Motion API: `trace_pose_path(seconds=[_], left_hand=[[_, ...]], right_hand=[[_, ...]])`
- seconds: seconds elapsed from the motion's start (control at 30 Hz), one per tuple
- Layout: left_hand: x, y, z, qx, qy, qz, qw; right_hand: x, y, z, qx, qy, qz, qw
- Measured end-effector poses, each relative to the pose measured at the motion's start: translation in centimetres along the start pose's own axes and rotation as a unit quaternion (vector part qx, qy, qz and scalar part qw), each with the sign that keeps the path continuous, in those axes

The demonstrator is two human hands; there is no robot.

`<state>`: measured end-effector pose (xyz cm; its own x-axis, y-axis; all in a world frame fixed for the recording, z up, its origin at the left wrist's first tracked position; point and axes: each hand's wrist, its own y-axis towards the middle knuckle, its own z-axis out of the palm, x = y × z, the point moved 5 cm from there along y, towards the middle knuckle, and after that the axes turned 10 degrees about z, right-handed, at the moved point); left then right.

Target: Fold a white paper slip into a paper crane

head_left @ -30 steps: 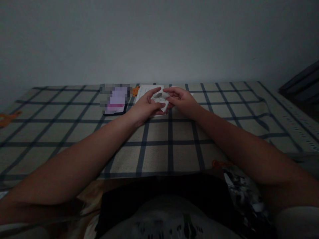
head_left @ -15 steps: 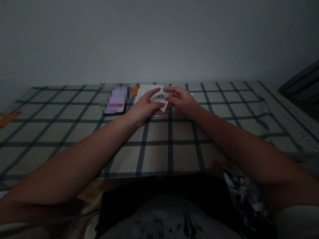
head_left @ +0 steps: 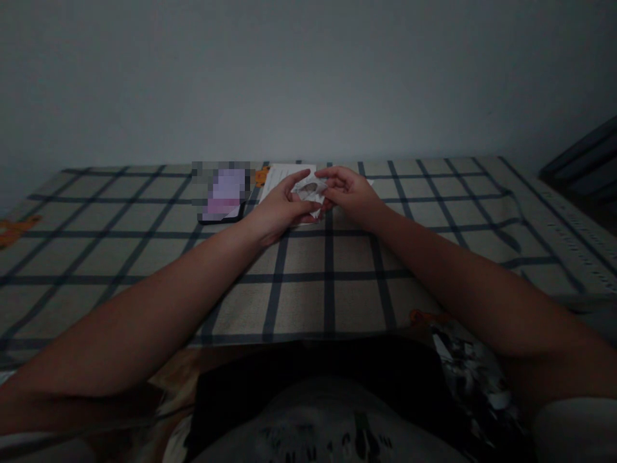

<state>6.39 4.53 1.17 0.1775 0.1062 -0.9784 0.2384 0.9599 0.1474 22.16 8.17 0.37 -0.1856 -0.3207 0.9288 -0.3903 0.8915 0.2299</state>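
Note:
Between my two hands is a small piece of folded white paper (head_left: pixel 311 189), creased, with a shadowed hollow in its middle. My left hand (head_left: pixel 285 200) grips its left and near side, thumb on top and index finger stretched away. From the right, my right hand (head_left: pixel 351 191) pinches the paper's other edge between thumb and fingers. The fingertips hide parts of the paper, so its exact folded shape is unclear. Beneath and behind the hands lie white sheets (head_left: pixel 279 175) on the table.
A phone (head_left: pixel 225 193) with a lit, blurred screen lies left of the hands. The checked tablecloth (head_left: pixel 308 302) covers the table, which meets a plain wall (head_left: pixel 308 77) at the back. A dark slatted object (head_left: pixel 583 151) stands at the far right.
The folded paper has shifted slightly between my fingers, and its near flap looks narrower. Both arms stay almost where they were.

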Motion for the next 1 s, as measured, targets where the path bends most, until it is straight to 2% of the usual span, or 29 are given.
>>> trace_pose_path(seconds=[0.43,0.73,1.0], left_hand=[[0.0,0.2,0.1,0.007,0.012,0.01,1.0],[-0.3,0.3,-0.3,-0.01,0.023,0.022,0.999],[0.1,0.3,-0.2,-0.007,0.013,0.012,1.0]], right_hand=[[0.1,0.1,0.3,0.016,0.053,0.011,0.998],[1.0,-0.6,0.7,0.046,0.081,0.023,0.995],[0.7,-0.4,0.5,0.044,0.044,0.01,0.998]])
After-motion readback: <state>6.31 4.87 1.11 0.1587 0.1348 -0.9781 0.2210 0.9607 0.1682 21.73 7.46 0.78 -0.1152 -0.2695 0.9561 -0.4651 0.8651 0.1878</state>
